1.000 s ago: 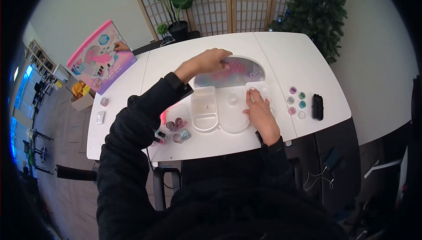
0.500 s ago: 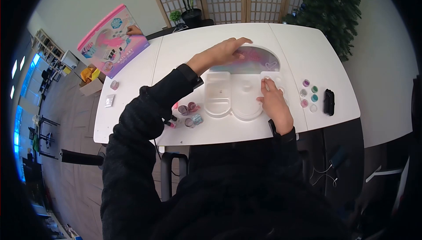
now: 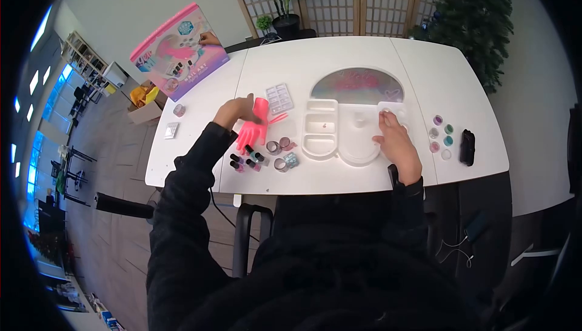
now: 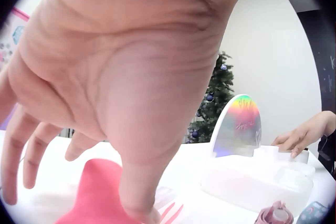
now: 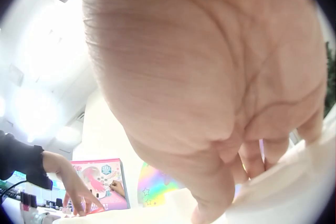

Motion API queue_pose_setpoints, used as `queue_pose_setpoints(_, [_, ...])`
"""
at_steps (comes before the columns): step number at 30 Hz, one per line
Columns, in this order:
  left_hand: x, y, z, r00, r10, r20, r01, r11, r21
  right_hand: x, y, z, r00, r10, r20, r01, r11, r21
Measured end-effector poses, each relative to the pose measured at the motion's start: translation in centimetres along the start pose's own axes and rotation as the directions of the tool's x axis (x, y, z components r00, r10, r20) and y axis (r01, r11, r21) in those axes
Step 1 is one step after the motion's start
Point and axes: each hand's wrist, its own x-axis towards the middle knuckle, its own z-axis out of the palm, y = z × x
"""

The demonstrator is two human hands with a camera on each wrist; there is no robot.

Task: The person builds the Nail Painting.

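Observation:
My left hand (image 3: 237, 111) is over a bright pink plastic model hand (image 3: 250, 136) lying on the table. In the left wrist view its fingers are spread, with the thumb overlapping the model hand's pink wrist end (image 4: 100, 190). My right hand (image 3: 400, 143) rests its fingertips on the right side of a white plastic organizer tray (image 3: 348, 114); its thumb extends toward the tray's round middle part. Upright at the tray's back stands a half-round iridescent panel (image 3: 357, 86). Pink tweezers (image 3: 279, 117) lie beside the model hand.
Several nail polish bottles (image 3: 252, 165) and small jars (image 3: 273, 147) stand near the front edge. A clear mold tray (image 3: 279, 98) lies behind the tweezers. Glitter pots (image 3: 448, 129) and a black case (image 3: 467, 147) are at right. A nail art box (image 3: 182, 58) stands back left.
My left hand has moved left from the iridescent panel to the pink model hand, uncovering the panel. My right hand stays on the tray. The head view has shifted.

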Motion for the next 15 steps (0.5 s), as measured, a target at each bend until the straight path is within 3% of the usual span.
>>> queue_pose_setpoints(2, [-0.5,-0.5,0.7,0.999,-0.03,0.032,0.037,0.968,-0.249,0.3,0.5,0.2,0.999,0.001,0.033,-0.004,0.997,0.078])
queue_pose_setpoints(5, [0.9,-2.0,1.7,1.0,-0.006,0.003,0.007,0.931,-0.366,0.3,0.6,0.2,1.0,-0.015,0.015,0.013,0.995,0.095])
queue_pose_setpoints(9, [1.4,-2.4,1.0,1.0,-0.005,-0.026,-0.005,0.926,-0.376,0.5,0.7,0.0,0.998,0.047,0.043,-0.054,0.981,0.189])
queue_pose_setpoints(11, [0.6,-2.4,-0.4,0.981,0.077,-0.179,-0.162,0.836,-0.524,0.4,0.7,-0.6,0.996,0.011,0.088,-0.025,0.988,0.155])
queue_pose_setpoints(15, [-3.6,0.3,-4.3,0.901,0.066,-0.429,-0.341,0.719,-0.606,0.1,0.0,-0.9,0.998,0.005,0.068,-0.013,0.993,0.116])
